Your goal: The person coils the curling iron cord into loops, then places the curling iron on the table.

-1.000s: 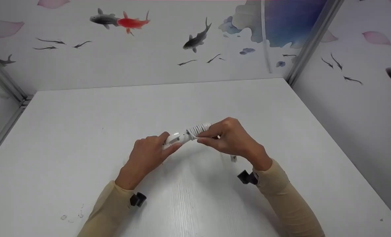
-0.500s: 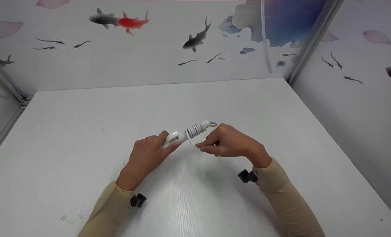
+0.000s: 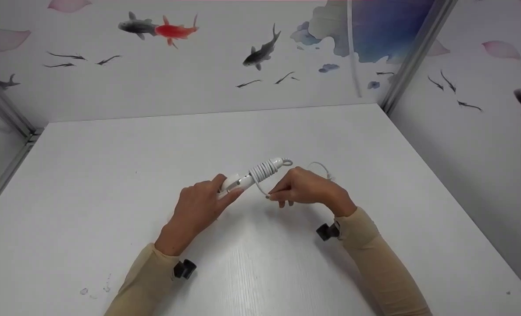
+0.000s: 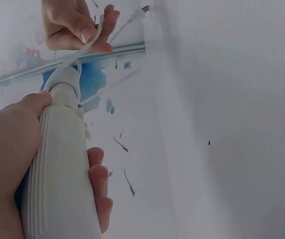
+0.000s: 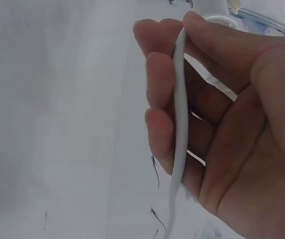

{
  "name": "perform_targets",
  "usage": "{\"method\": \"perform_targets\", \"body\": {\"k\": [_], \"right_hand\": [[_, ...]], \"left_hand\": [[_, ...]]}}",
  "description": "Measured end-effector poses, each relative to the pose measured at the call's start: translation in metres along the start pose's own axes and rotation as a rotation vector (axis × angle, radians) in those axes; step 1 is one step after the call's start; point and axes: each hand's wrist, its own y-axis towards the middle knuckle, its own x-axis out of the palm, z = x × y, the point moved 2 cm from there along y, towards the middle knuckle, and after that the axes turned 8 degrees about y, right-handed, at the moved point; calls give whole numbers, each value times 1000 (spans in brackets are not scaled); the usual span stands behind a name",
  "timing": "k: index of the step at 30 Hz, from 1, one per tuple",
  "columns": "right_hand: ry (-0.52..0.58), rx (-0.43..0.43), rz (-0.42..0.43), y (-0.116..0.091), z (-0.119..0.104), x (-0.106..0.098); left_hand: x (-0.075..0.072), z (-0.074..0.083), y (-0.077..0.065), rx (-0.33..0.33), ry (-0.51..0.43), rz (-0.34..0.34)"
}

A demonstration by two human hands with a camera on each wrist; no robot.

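Note:
My left hand (image 3: pixel 197 205) grips a white wand-shaped electric appliance (image 3: pixel 244 181), its narrow end pointing up and to the right. Several turns of the white cord (image 3: pixel 264 171) are wound around that end, and a small loop sticks out at the tip. Just right of the coils, my right hand (image 3: pixel 311 189) pinches the cord between thumb and fingertips. In the right wrist view, the loose cord (image 5: pixel 180 119) runs down across the curled fingers. The left wrist view shows the appliance's ribbed body in my left palm and the plug (image 4: pixel 141 12) beyond my right hand.
Both hands are over a white table (image 3: pixel 243 140). Behind it stands a wall panel (image 3: pixel 216 79) printed with fish, and another panel (image 3: pixel 462 131) rises on the right. Black wrist cameras (image 3: pixel 327 231) sit at the sleeves.
My right hand moved from the coils down and outward, drawing the cord away from the appliance. The tip loop came into sight, and loose cord now shows behind my right hand. My left hand stays nearly still.

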Motion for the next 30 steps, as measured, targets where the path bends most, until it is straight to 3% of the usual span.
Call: {"method": "perform_targets", "body": {"k": [6, 13, 19, 24, 30], "right_hand": [[-98, 81, 118, 6, 5, 5], [-188, 107, 260, 10, 11, 11], [-194, 113, 352, 14, 16, 11], [-187, 96, 381, 15, 21, 11], [-164, 121, 337, 12, 28, 11]], "left_hand": [[-1, 2, -1, 27, -2, 30], [0, 4, -2, 75, -16, 57], [-1, 5, -2, 78, -49, 58], [-1, 6, -2, 81, -73, 44], [2, 7, -3, 83, -84, 9]]}}
